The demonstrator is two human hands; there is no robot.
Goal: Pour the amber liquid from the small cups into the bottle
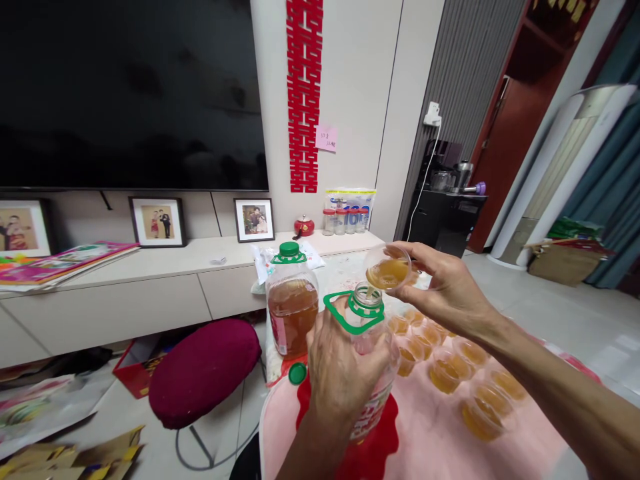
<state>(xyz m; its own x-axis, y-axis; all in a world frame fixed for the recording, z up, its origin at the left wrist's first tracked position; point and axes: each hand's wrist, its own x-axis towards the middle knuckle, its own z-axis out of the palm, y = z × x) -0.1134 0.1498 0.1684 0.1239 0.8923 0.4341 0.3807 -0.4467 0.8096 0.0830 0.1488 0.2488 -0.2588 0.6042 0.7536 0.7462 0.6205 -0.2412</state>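
Observation:
My left hand [345, 363] is wrapped round a clear plastic jug [387, 380] with a green carry ring [354, 325] at its neck and no cap on. My right hand [440, 273] pinches a clear plastic cup [385, 270] by its side, tilted over the jug's mouth, and amber liquid runs from its lip into the opening. A second jug [293, 310], capped in green and largely full of amber liquid, stands behind to the left. A loose green cap [297, 373] lies on the table beside my left hand. To the right stand several cups of amber liquid [445, 370].
The table has a pink cover [425, 433] with a red patterned piece under the jug. A maroon stool [205, 373] stands at the left. Behind it runs a white cabinet [150, 287] with picture frames [157, 222], a red pot [303, 227] and several red-lidded jars [345, 222].

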